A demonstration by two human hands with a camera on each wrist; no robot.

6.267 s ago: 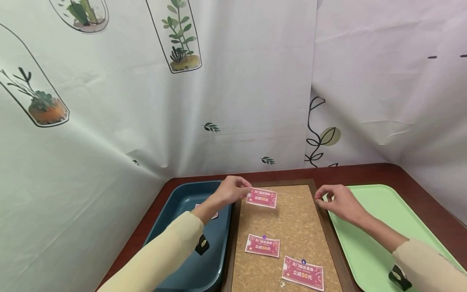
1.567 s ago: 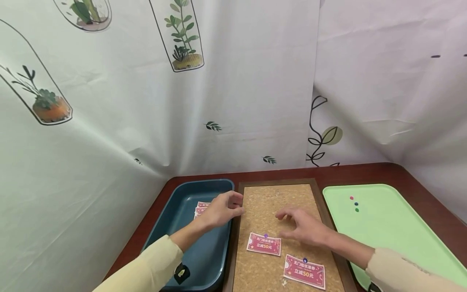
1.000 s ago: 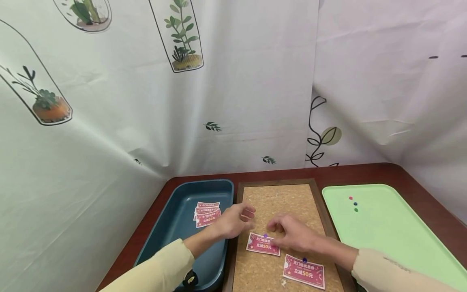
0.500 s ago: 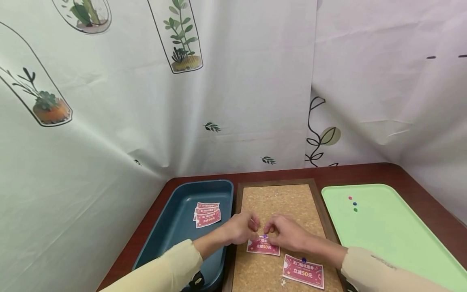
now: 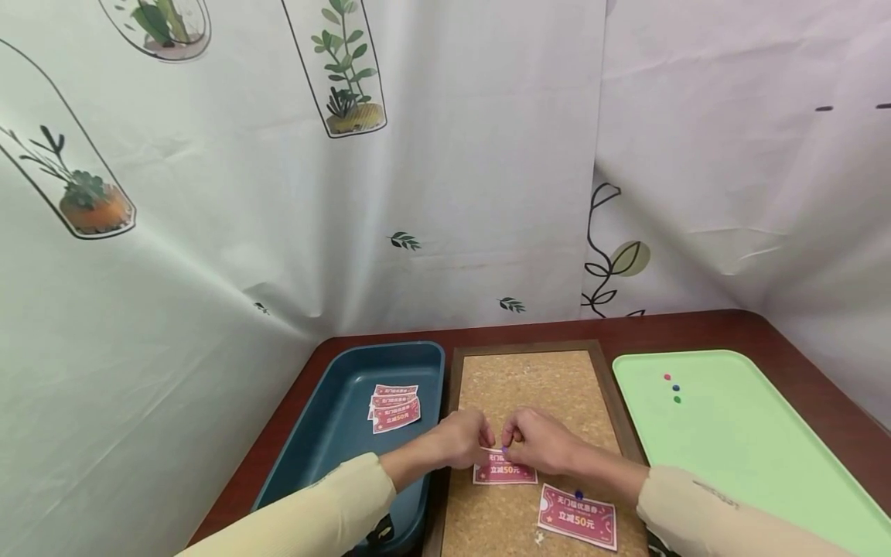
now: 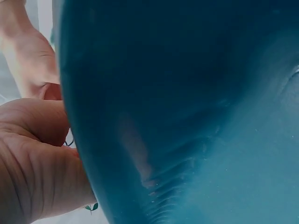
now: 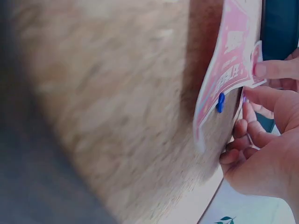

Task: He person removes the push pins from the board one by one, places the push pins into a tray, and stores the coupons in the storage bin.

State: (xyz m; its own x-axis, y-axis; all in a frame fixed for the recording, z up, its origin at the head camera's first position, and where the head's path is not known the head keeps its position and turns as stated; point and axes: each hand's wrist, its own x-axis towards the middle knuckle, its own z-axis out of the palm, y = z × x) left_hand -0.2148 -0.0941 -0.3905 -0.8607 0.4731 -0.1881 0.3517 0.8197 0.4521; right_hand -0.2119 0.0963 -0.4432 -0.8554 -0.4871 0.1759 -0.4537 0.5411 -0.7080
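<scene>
In the head view my left hand point(image 5: 465, 439) pinches the upper left edge of a pink coupon point(image 5: 515, 472) lying on a cork board point(image 5: 532, 379). My right hand point(image 5: 544, 442) pinches the purple pushpin point(image 5: 505, 449) at that coupon's top edge. Its thumb and finger meet on the pin in the right wrist view, where the other fingers point(image 7: 240, 144) curl below. Nearer me lies a second pink coupon point(image 5: 578, 520), fixed by a blue pushpin point(image 5: 578, 494). The left wrist view shows my left hand point(image 6: 42, 163) partly hidden behind the tray's rim.
Left of the board stands a deep blue tray point(image 5: 334, 433) with overlapping pink coupons point(image 5: 396, 415) in it. On the right, a green tray point(image 5: 738, 433) bears red point(image 5: 667, 377), blue point(image 5: 676, 387) and green point(image 5: 677, 400) pushpins. A white patterned curtain point(image 5: 452, 193) hangs behind.
Earlier, my left hand held a coupon over the board's far part; that coupon has left the board. Both hands then came together at the pinned coupon, which now lies slightly straighter.
</scene>
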